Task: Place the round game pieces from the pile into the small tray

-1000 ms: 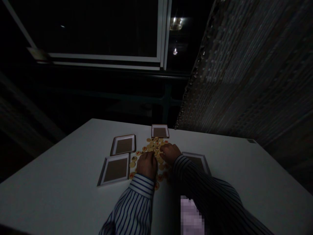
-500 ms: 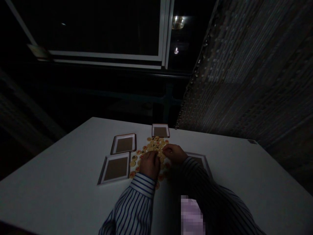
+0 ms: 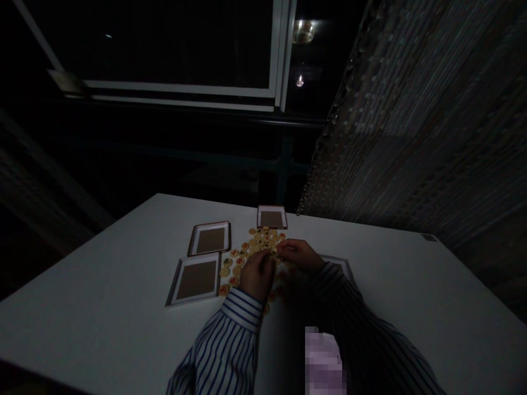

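Several small round yellow discs [image 3: 252, 247] with red or dark marks lie spread on a white table [image 3: 102, 307]. My left hand [image 3: 257, 276] rests on the pile with its fingers curled down, pinching at a disc. My right hand [image 3: 298, 254] is just to its right, fingers bent and closed over the discs, fingertips almost touching the left hand. Whether either hand holds a disc is hard to see in the dim light. Both sleeves are striped.
Square white-rimmed trays with brown insides lie around the pile: one at the near left [image 3: 195, 278], one behind it [image 3: 210, 238], a small one at the back [image 3: 271, 217], one partly hidden under my right arm [image 3: 341, 266]. A beaded curtain [image 3: 411, 120] hangs at right; a dark window behind.
Both hands have shifted slightly right and closer together over the discs. The view has drifted a little, so the trays and pile sit slightly higher.
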A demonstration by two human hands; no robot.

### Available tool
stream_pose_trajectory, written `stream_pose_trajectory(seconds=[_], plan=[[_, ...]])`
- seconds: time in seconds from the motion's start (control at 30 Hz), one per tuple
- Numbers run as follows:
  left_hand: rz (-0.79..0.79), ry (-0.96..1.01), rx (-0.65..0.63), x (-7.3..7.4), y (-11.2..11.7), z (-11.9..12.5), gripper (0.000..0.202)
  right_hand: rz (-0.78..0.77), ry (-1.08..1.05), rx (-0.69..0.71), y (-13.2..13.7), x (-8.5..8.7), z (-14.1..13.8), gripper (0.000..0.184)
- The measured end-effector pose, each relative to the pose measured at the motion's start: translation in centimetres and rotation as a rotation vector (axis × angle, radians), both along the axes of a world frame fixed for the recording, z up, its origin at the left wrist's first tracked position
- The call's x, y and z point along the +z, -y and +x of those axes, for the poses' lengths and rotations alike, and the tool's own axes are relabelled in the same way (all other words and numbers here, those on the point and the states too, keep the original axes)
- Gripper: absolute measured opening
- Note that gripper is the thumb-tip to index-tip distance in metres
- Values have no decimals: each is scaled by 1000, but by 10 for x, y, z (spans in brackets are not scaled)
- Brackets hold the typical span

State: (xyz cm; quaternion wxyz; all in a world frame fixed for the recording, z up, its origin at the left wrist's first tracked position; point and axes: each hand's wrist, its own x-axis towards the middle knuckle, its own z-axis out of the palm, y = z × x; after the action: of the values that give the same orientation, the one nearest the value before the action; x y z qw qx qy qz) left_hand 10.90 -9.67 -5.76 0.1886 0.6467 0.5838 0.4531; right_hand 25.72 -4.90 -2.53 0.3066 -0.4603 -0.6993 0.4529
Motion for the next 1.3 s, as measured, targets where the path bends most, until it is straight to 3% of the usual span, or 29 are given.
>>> stream_pose_trajectory(seconds=[0.17,0.4,0.53,0.67,0.77,0.9,1.1,1.3], plan=[[-52,172,-4,5,1,1,23,-74,-59,-13,1,1,0,36],[-89,426,22,12,1,4,20,-37,-95,35,0,0,0,33],[-135,636,3,11,-1,4,22,113,-56,19,1,0,0,30],[-177,736,4,2,-5,3,25,375,129,97,2,-1,0,32],[-197,750,5,-3,-6,2,27,557,275,129,2,-3,0,35],[-208,712,-9,0,-5,2,27,636,414,123,2,-1,0,32],[-171,609,37,8,-1,3,24,639,611,-25,2,5,7,28],[-152,483,92,0,-4,-2,28,492,858,-150,1,12,15,31]])
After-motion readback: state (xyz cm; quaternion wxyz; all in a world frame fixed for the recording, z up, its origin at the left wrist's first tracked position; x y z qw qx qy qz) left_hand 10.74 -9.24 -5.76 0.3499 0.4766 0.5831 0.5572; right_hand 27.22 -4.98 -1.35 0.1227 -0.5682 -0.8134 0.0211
